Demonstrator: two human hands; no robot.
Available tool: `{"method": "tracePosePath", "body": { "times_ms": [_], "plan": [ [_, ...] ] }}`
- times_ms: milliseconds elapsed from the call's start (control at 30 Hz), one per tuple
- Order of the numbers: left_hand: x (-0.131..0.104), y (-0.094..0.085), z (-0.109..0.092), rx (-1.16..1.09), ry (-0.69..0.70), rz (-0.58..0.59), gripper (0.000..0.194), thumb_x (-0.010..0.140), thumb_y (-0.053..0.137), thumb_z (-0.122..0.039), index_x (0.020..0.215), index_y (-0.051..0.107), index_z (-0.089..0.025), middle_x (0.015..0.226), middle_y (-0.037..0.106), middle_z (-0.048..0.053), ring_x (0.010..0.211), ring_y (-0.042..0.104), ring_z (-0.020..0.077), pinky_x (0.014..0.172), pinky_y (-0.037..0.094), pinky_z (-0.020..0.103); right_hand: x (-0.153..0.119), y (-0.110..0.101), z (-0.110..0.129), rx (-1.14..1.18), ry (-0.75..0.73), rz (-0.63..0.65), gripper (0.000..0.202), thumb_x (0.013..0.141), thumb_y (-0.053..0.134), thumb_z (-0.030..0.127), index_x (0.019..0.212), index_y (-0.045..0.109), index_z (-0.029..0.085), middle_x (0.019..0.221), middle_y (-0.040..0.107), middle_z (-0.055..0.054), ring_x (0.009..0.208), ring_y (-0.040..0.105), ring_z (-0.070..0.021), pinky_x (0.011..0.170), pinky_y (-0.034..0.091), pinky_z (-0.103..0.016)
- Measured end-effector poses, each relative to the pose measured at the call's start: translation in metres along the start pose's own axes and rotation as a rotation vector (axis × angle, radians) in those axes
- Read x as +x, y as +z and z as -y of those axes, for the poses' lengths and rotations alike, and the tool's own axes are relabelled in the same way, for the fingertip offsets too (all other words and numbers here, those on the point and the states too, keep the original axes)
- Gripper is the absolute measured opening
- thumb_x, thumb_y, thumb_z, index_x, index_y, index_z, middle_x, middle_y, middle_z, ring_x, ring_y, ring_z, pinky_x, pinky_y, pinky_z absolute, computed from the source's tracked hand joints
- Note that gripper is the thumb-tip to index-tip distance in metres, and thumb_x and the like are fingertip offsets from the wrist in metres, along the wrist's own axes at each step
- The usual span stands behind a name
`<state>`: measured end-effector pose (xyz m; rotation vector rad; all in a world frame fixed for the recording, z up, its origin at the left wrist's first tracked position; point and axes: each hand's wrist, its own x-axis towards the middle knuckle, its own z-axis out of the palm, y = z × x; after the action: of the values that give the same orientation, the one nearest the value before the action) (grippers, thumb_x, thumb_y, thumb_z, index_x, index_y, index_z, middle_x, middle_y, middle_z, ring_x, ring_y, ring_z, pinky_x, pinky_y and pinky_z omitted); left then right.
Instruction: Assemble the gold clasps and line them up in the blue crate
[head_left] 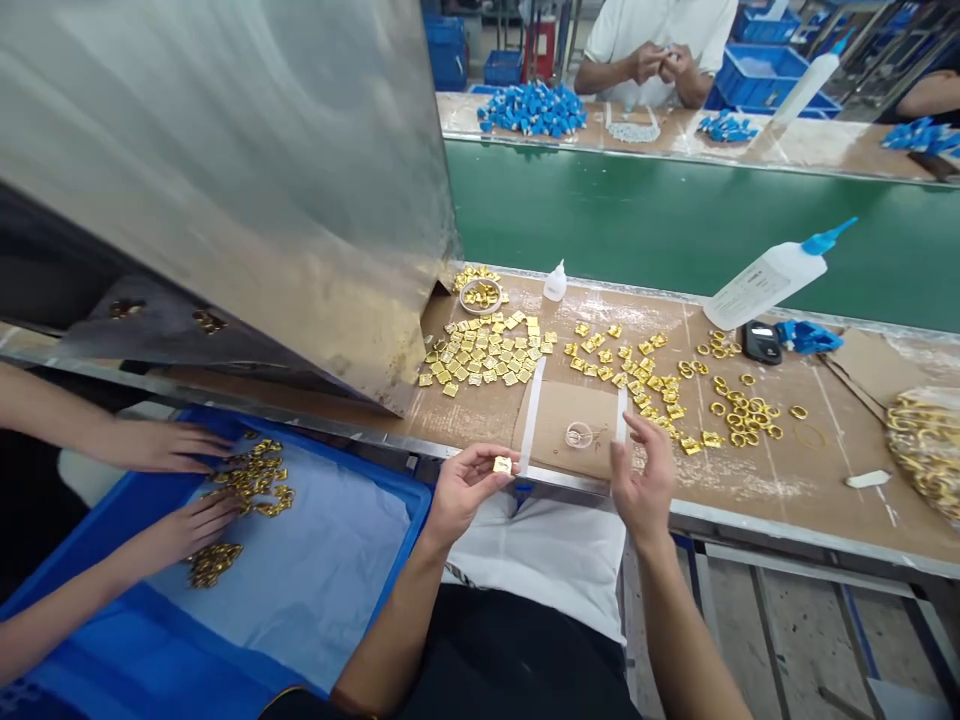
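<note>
My left hand (466, 490) pinches a small gold square piece (502, 465) between thumb and fingers, just off the table's front edge. To its right, my right hand (645, 475) is raised with thumb and fingers apart and nothing between them. Between and beyond the hands lies a cardboard pad (559, 405) with white tape strips, bearing a small round clear dish (578, 434). Flat gold squares (487, 350) are spread behind the pad on the left. Gold pieces with raised parts (649, 380) lie to the right, with gold rings (754, 415) farther right.
A large metal housing (300, 180) stands at left. Another person's hands (199, 525) reach into a blue bin (409, 490) holding gold pieces. A large bottle (772, 285), small bottle (555, 282) and black device (761, 342) stand near the green belt (600, 215). Someone sits opposite.
</note>
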<state>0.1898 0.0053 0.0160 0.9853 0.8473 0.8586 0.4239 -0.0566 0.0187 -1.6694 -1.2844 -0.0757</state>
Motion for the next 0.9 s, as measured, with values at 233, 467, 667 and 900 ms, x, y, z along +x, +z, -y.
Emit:
{"method": "tracePosePath", "body": {
  "times_ms": [233, 467, 667, 900],
  "plan": [
    [-0.042, -0.009, -0.003, -0.059, 0.090, -0.148, 0.045, 0.067, 0.091, -0.044, 0.099, 0.077, -0.015, 0.091, 0.081, 0.009, 0.078, 0.077, 0.0198, 0.076, 0.063, 0.030, 0.119, 0.027, 0.029, -0.084, -0.270, 0.780, 0.016, 0.097, 0.055, 0.024, 0.101, 0.071, 0.021, 0.092, 0.074, -0.006, 0.079, 0.069, -0.0192, 0.074, 0.054, -0.032],
    [-0.082, -0.013, 0.006, -0.178, 0.099, -0.277, 0.048, 0.065, 0.091, -0.050, 0.096, 0.078, -0.015, 0.088, 0.080, 0.011, 0.075, 0.074, 0.0191, 0.073, 0.059, 0.030, 0.118, 0.071, 0.129, -0.324, -0.578, 1.293, 0.015, 0.085, 0.075, 0.018, 0.100, 0.075, 0.016, 0.100, 0.078, -0.013, 0.089, 0.075, -0.0269, 0.073, 0.052, -0.030],
    [-0.099, -0.039, 0.005, -0.282, 0.078, -0.274, 0.048, 0.054, 0.097, -0.047, 0.084, 0.079, -0.014, 0.085, 0.078, 0.010, 0.074, 0.072, 0.0182, 0.072, 0.056, 0.028, 0.069, 0.091, 0.222, -0.197, -0.977, 1.461, 0.017, 0.099, 0.058, 0.024, 0.108, 0.072, 0.020, 0.100, 0.078, -0.010, 0.093, 0.076, -0.0247, 0.073, 0.051, -0.028],
    [-0.118, -0.090, -0.002, -0.320, 0.071, -0.417, 0.052, 0.050, 0.098, -0.048, 0.086, 0.078, -0.015, 0.082, 0.077, 0.009, 0.069, 0.070, 0.0166, 0.068, 0.054, 0.027, 0.041, 0.222, 0.336, -0.286, -0.825, 1.088, 0.040, 0.103, 0.030, 0.011, 0.131, 0.059, 0.013, 0.126, 0.067, -0.021, 0.109, 0.070, -0.0270, 0.084, 0.055, -0.034]
  ]
}}
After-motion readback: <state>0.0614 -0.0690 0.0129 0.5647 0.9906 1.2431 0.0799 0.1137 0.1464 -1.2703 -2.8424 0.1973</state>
